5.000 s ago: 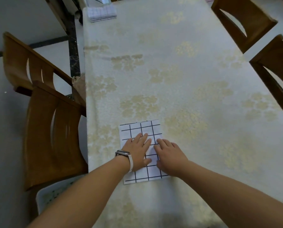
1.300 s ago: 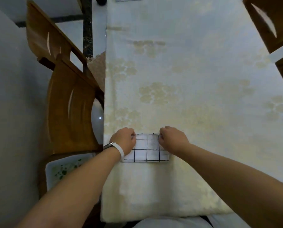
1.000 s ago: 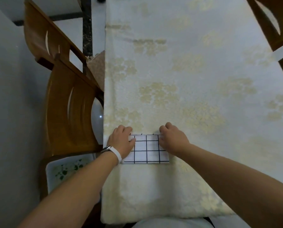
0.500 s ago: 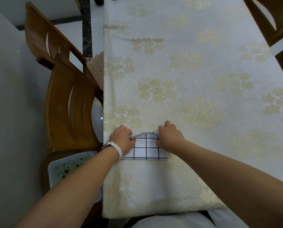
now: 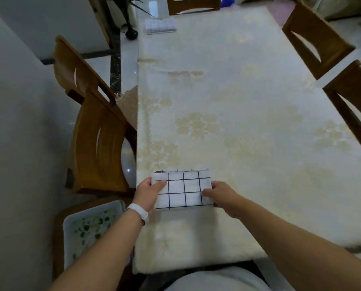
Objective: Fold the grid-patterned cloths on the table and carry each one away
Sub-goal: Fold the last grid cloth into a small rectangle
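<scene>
At lower centre of the frame, you grip the folded grid-patterned cloth (image 5: pixel 183 192) by both short edges, left hand (image 5: pixel 149 193) and right hand (image 5: pixel 220 195), fingers (image 5: pixel 161 183) curled round it, by the counter's (image 5: pixel 249 114) near edge. Folding looks finished; the carry-off calls for a level lift, layers pinched together.

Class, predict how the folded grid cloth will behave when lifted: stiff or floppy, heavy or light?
Probably floppy: the cloth is folded fabric, held at both ends by the left hand and right hand. Likely light: edge pinches suffice.

Cloth (image 5: pixel 185 190) seemingly on table (image 5: pixel 249 106), near-left.
</scene>
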The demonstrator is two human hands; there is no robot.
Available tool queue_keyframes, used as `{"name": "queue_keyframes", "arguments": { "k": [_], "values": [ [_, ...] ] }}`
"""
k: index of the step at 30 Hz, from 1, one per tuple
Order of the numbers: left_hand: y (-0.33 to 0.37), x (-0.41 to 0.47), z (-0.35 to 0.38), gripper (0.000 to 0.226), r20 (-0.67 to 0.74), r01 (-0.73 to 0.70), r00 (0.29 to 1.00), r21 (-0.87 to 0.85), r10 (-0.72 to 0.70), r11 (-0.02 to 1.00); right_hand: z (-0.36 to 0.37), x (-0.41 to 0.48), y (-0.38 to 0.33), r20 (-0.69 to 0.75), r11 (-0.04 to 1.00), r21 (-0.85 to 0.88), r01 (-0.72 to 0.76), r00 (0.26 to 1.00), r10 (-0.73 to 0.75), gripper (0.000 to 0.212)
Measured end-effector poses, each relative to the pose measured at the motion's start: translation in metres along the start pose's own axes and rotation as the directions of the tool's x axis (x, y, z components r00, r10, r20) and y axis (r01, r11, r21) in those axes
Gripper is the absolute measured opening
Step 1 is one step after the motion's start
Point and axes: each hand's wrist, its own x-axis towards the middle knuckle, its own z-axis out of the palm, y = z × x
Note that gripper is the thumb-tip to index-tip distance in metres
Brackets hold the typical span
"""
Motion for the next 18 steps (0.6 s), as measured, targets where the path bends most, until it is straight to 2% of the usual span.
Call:
{"name": "queue_keyframes", "arguments": {
  "k": [2, 5, 9, 14, 18],
  "values": [
    [0.002, -0.013, -0.001, 0.013, 0.013, -0.003, 1.000, -0.062, 0.004, 0.998, 0.005, -0.016, 0.006, 0.003, 1.000, 0.030, 0.005, 1.000, -0.005, 0.014],
    [0.004, -0.033, -0.004, 0.012, 0.072, -0.026, 0.997, -0.062, 0.031, 0.998, 0.009, -0.038, 0.013, -0.084, 0.989, 0.134, 0.057, 0.995, -0.046, 0.014],
    [-0.008, -0.059, -0.001, 0.024, 0.121, -0.018, 0.992, -0.123, 0.033, 0.992, 0.009, -0.074, 0.019, -0.163, 0.958, 0.263, 0.113, 0.984, -0.071, 0.016],
    [-0.025, -0.083, 0.011, 0.037, 0.207, 0.035, 0.978, -0.272, 0.023, 0.962, 0.003, -0.113, 0.039, -0.200, 0.939, 0.306, 0.159, 0.975, -0.100, 0.021],
    [-0.020, -0.105, 0.026, 0.023, 0.246, 0.000, 0.967, -0.264, 0.068, 0.964, -0.011, -0.132, 0.049, -0.257, 0.904, 0.377, 0.199, 0.961, -0.104, 0.017]
  ]
}}
